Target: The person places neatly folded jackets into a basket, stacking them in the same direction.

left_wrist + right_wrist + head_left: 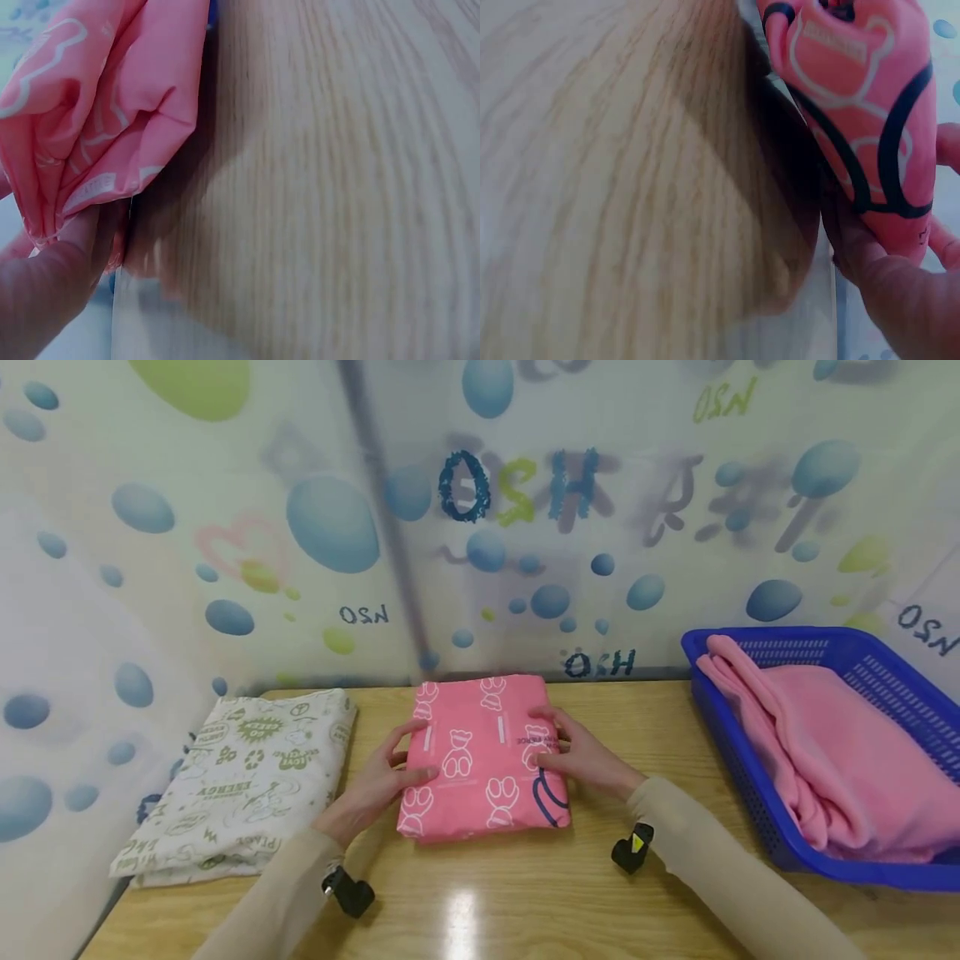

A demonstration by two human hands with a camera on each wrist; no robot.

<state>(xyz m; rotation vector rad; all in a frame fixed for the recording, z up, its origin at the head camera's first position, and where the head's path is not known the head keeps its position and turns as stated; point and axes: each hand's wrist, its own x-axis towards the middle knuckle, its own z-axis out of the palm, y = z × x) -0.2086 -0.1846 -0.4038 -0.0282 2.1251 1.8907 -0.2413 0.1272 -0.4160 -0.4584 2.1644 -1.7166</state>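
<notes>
A folded pink cloth (480, 802) with white bear outlines and dark blue lines lies in front of me on the table. My left hand (372, 787) grips its left edge, the thumb over the top face. On the opposite edge my right hand (592, 762) holds it the same way, thumb and fingers spread along the side. In the left wrist view, fingers reach in under the bunched layers of the cloth (154, 97). The right wrist view shows the thumb low against the rounded side of the cloth (870, 135), with fingertips on its far side.
A folded white cloth (255, 777) with green print lies at the left of the wooden table (450, 902). At the right stands a blue plastic basket (795, 860) holding a pink fleece-like cloth (847, 735). A patterned curtain (480, 585) hangs behind the table.
</notes>
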